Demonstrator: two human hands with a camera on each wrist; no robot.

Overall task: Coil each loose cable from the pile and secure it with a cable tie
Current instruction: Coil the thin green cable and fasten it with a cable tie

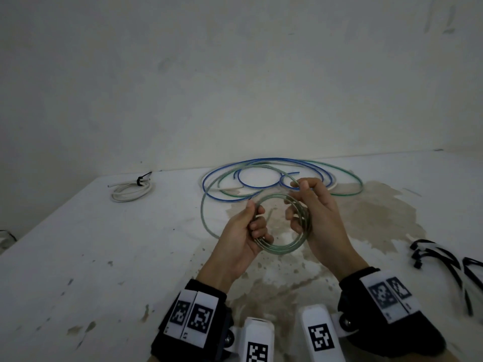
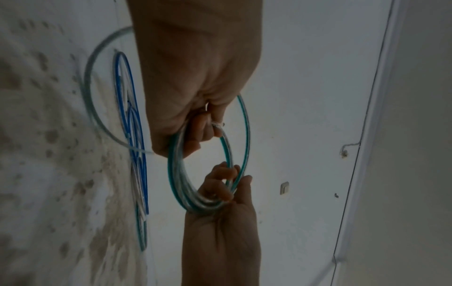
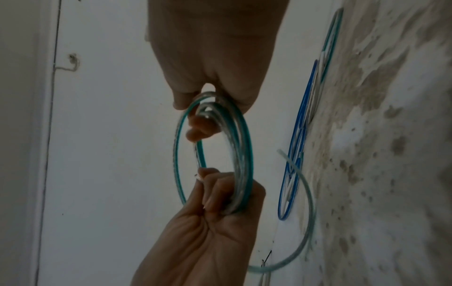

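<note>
A clear green-tinted cable, partly wound into a small coil (image 1: 283, 251), hangs above the white table (image 1: 104, 257). My left hand (image 1: 254, 223) grips the coil's left side, with fingers curled through the loops (image 2: 173, 174). On the coil's right side my right hand (image 1: 300, 202) holds the loops (image 3: 247, 145) between thumb and curled fingers. The cable's loose length (image 1: 203, 212) trails in a wide loop to the table on the left. Behind lies the pile of blue, green and white cables (image 1: 261, 188).
A white cable coil (image 1: 130, 193) bound with a black tie lies at the back left. Several black cable ties (image 1: 444, 257) lie at the right edge. Brown stains cover the table's middle and right. A wall stands just behind the table.
</note>
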